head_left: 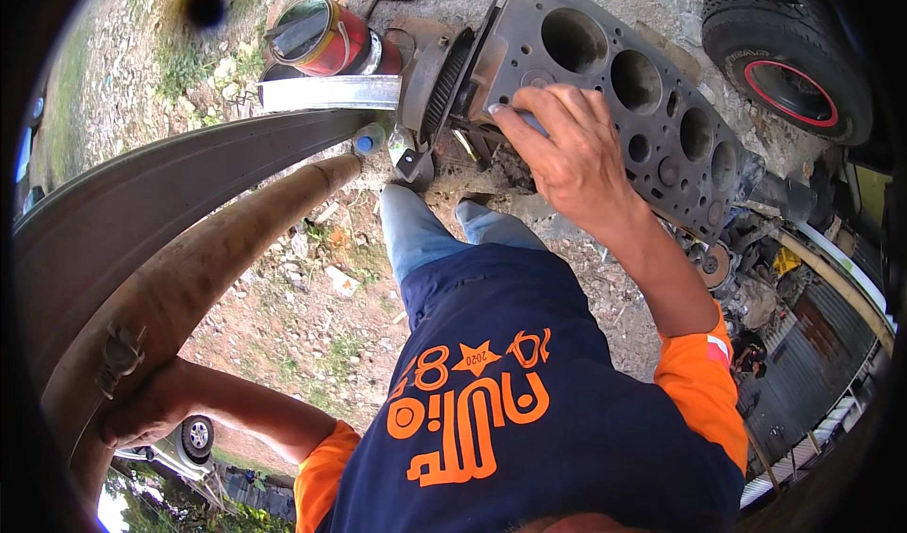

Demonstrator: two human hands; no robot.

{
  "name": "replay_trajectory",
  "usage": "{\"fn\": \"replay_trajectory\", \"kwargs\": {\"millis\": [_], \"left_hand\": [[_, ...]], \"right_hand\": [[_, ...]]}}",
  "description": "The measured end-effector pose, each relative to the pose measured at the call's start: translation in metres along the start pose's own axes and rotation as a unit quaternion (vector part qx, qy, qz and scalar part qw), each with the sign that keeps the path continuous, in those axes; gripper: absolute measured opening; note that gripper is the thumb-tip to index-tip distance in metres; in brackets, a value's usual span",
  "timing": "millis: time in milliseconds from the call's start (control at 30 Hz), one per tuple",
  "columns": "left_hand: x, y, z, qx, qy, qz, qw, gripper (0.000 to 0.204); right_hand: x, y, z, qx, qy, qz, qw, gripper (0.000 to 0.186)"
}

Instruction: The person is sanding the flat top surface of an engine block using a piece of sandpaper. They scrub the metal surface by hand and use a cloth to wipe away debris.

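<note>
At the upper middle lies a grey engine block (609,42), its top face showing several large bores and smaller holes. My right hand (562,150) rests on the block's left part, fingers bent and pressed together around a small grey piece, mostly hidden, that I cannot make out. My left hand (142,410) is closed on a long rusty brown pipe (236,231) at lower left, near a metal fitting (121,352) on it. A dark steel beam (142,183) runs alongside the pipe. Beside the block's left end are a toothed wheel (439,89) and a blue-capped bottle (368,139).
A red can (345,56) stands behind a metal strip (331,92) on stony ground. A large tyre (784,60) is at upper right. Metal parts (718,264) and corrugated sheeting (812,382) line the right side. A parked vehicle (175,453) shows at lower left.
</note>
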State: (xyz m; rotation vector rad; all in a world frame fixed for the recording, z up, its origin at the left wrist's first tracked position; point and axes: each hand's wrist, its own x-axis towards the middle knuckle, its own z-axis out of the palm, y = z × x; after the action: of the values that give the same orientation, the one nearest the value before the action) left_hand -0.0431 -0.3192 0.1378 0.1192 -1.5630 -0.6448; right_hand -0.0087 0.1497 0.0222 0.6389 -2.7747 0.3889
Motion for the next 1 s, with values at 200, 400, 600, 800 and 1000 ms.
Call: {"fn": "replay_trajectory", "kwargs": {"millis": [200, 400, 600, 800, 1000], "left_hand": [[0.006, -0.014, -0.005, -0.024, -0.013, 0.019, 0.999, 0.051], [0.003, -0.008, -0.004, -0.064, 0.000, -0.018, 0.998, 0.050], [-0.004, 0.010, 0.005, -0.044, 0.003, -0.038, 0.998, 0.053], [-0.001, -0.002, 0.000, -0.045, -0.015, -0.023, 0.999, 0.056], [-0.003, -0.005, -0.001, -0.068, -0.013, -0.036, 0.997, 0.058]], "right_hand": [[-0.001, -0.001, 0.005, 0.003, 0.020, 0.003, 1.000, 0.026], [-0.012, -0.004, -0.002, 0.004, 0.004, 0.029, 1.000, 0.026], [-0.016, -0.002, 0.003, 0.003, 0.027, 0.019, 0.999, 0.024], [0.000, -0.008, 0.009, -0.003, 0.035, 0.027, 0.999, 0.023], [-0.001, -0.005, 0.010, -0.015, 0.053, 0.023, 0.998, 0.024]]}}
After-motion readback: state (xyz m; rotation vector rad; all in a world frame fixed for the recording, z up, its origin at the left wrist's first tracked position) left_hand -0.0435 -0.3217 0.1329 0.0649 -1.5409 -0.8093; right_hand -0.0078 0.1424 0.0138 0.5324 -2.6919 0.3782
